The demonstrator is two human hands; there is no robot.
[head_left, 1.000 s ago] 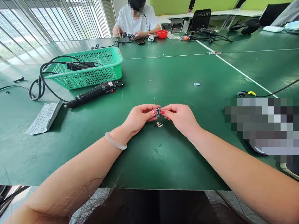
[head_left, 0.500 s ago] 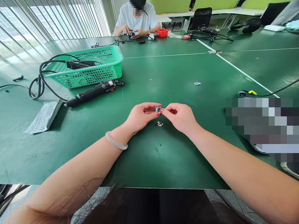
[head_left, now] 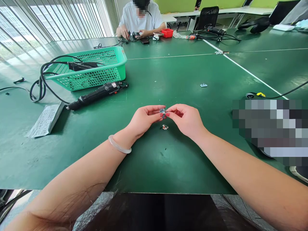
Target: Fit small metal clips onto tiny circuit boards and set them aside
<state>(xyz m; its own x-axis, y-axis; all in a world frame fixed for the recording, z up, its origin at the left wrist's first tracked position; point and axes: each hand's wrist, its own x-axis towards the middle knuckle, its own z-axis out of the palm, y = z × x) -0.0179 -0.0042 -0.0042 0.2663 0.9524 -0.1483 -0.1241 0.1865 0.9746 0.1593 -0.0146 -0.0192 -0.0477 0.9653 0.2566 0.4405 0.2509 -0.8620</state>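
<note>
Between the fingertips of my left hand (head_left: 145,119) is a small blue-grey part (head_left: 162,111) with dark edges, too small to name exactly. My right hand (head_left: 185,118) is pinched at the part's right side; whether a separate tiny piece sits in its fingertips is hidden. Just below the hands, a few small white and orange pieces (head_left: 165,127) lie on the green table (head_left: 192,166). Farther off to the right rests a small light-blue part (head_left: 203,85).
On the left stand a green plastic basket (head_left: 96,72) with cables and a black electric screwdriver (head_left: 96,95). Nearby lies a wrapped white packet (head_left: 45,121). A blurred-out item (head_left: 269,128) is at right. Across the table a person (head_left: 141,19) works near a red tray (head_left: 167,33).
The small blue-grey part has turned slightly in my fingers and shows more of its face. My right hand has shifted a little. The person opposite has moved a hand to the left.
</note>
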